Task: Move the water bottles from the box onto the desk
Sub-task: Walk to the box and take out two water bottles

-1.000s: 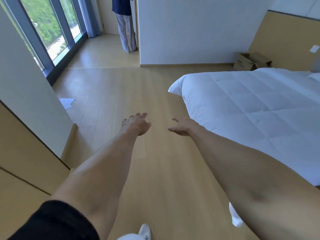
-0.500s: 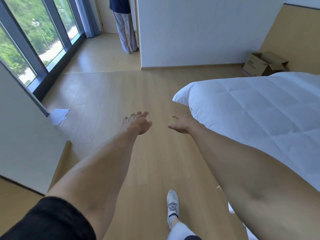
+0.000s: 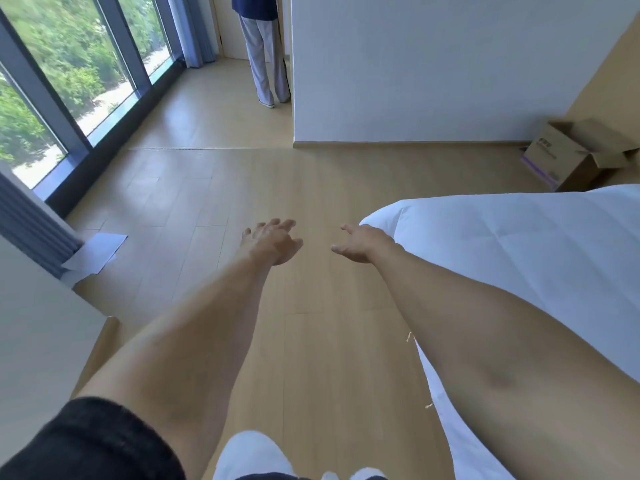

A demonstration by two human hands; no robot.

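Note:
An open cardboard box [image 3: 568, 157] with raised flaps stands on the floor at the far right, against the wood-panelled wall beyond the bed. Its inside is hidden, and no water bottles or desk show. Both my arms reach forward over the wooden floor. My left hand [image 3: 272, 242] is empty with fingers spread. My right hand [image 3: 363, 243] is also empty, fingers apart, near the bed's corner. The box lies far ahead and to the right of both hands.
A bed with a white duvet [image 3: 519, 258] fills the right side. A white partition wall [image 3: 415, 71] stands ahead, with a person [image 3: 265, 50] standing at its left end. Tall windows [image 3: 69, 71] line the left, and a sheet of paper [image 3: 97, 252] lies on the floor.
I have walked forward along the bed and turned right. The box has come nearer and shifted right, and the wooden cabinet at my left has dropped out of view. Both hands stay open.

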